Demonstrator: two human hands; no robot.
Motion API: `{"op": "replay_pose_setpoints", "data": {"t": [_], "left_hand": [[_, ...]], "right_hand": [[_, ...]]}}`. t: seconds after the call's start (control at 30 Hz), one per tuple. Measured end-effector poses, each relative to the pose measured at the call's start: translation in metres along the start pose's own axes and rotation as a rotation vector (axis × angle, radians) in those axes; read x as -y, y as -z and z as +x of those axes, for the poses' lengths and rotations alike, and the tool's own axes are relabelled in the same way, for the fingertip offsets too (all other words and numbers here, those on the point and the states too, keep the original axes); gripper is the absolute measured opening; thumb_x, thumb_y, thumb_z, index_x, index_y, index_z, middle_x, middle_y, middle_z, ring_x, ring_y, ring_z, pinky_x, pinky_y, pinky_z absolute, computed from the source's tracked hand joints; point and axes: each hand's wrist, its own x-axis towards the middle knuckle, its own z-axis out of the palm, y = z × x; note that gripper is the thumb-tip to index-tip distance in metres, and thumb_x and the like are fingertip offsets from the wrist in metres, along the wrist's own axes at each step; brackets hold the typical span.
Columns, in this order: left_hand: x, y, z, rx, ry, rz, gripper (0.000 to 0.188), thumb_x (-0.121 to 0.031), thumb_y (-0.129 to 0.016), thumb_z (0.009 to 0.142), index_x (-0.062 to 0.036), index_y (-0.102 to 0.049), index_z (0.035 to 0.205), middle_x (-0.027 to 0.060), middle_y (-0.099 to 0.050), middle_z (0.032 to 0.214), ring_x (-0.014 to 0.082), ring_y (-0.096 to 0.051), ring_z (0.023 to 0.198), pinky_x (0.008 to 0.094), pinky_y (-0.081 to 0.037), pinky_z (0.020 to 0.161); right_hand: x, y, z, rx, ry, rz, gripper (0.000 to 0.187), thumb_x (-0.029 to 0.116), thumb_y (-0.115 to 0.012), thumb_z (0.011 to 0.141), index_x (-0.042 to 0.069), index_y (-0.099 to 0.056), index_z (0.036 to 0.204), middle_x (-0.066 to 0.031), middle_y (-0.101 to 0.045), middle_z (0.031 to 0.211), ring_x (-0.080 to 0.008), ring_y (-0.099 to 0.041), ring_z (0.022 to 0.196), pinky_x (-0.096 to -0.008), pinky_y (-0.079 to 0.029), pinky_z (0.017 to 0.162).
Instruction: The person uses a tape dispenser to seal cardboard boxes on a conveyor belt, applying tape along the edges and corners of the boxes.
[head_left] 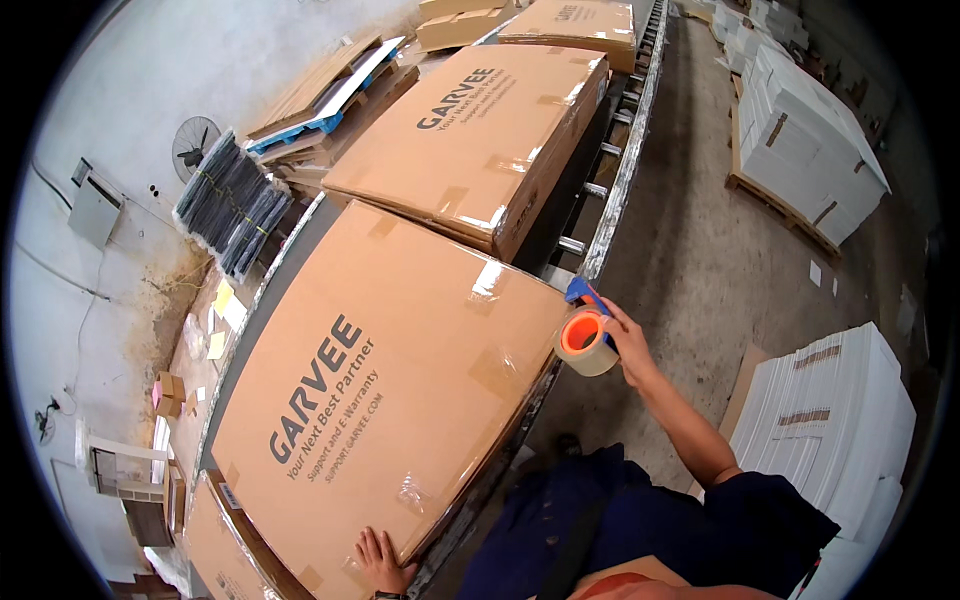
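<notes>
A large brown cardboard box (430, 330) lies flat on the conveyor in front of me, with dark printing on top and pieces of clear tape along its edges. My left hand (382, 561) rests with spread fingers on the box top near its lower corner. In my right hand (627, 338) is a blue and orange tape dispenser (583, 338) with a roll of clear tape, held beside the box's far right corner. My fingers wrap round its handle. Whether the dispenser touches the box I cannot tell.
More cardboard boxes (470, 140) lie on the roller conveyor (622, 180) ahead, and another box (225, 545) sits behind at lower left. White stacks stand on a pallet (785, 215) and at lower right (825, 410). A fan (195, 145) and a bundle of dark sheets (232, 205) are at left.
</notes>
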Motion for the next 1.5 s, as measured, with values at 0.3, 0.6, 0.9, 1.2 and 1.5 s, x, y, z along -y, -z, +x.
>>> {"op": "replay_pose_setpoints", "data": {"t": [0.3,0.6,0.9,1.2,1.5], "left_hand": [[0.013,0.002,-0.001,0.08,-0.023,-0.012,0.09,-0.034,-0.077,0.062,-0.0078,-0.033,0.137,0.0223,-0.027,0.142,0.0385,-0.028,0.13,0.0532,-0.026,0.104],[0.038,0.007,-0.015,0.073,-0.097,-0.275,0.07,-0.046,-0.066,0.071,-0.009,-0.048,0.128,0.022,-0.025,0.143,0.0416,-0.022,0.132,0.0543,-0.012,0.107],[0.237,0.051,-0.148,-0.072,-0.182,-0.596,0.049,-0.029,-0.062,0.079,-0.0085,-0.053,0.123,0.0196,-0.033,0.14,0.0385,-0.024,0.133,0.0514,-0.013,0.108],[0.324,-0.031,-0.224,-0.127,0.021,-0.884,0.045,-0.024,-0.035,0.095,-0.0016,-0.036,0.134,0.0218,-0.037,0.136,0.0344,-0.031,0.129,0.04,-0.022,0.107],[0.325,-0.048,-0.235,0.198,0.092,-1.229,0.049,-0.032,-0.029,0.097,0.0038,-0.044,0.126,0.022,-0.051,0.123,0.0311,-0.045,0.12,0.0331,-0.034,0.1]], "right_hand": [[-0.014,-0.051,-0.087,0.006,-0.106,-0.052,0.045,0.016,-0.051,0.088,0.0,-0.045,0.129,-0.0073,-0.055,0.117,-0.0135,-0.049,0.106,-0.0274,-0.035,0.095],[-0.014,-0.082,-0.106,-0.021,-0.144,-0.004,0.049,0.025,-0.051,0.09,0.001,-0.041,0.132,-0.0078,-0.056,0.114,-0.0128,-0.054,0.102,-0.0265,-0.046,0.084],[-0.122,-0.222,-0.332,0.152,-0.159,0.117,0.054,0.029,-0.051,0.09,-0.001,-0.038,0.133,-0.0092,-0.05,0.123,-0.0163,-0.049,0.112,-0.0308,-0.04,0.095],[-0.136,-0.333,-0.466,0.151,-0.323,0.025,0.051,0.041,-0.048,0.087,0.004,-0.046,0.121,-0.0098,-0.058,0.113,-0.0199,-0.06,0.1,-0.035,-0.049,0.086],[-0.175,-0.406,-0.568,0.218,-0.371,-0.008,0.056,0.033,-0.049,0.09,0.008,-0.032,0.138,-0.0072,-0.048,0.127,-0.0173,-0.049,0.114,-0.0339,-0.046,0.089]]}}
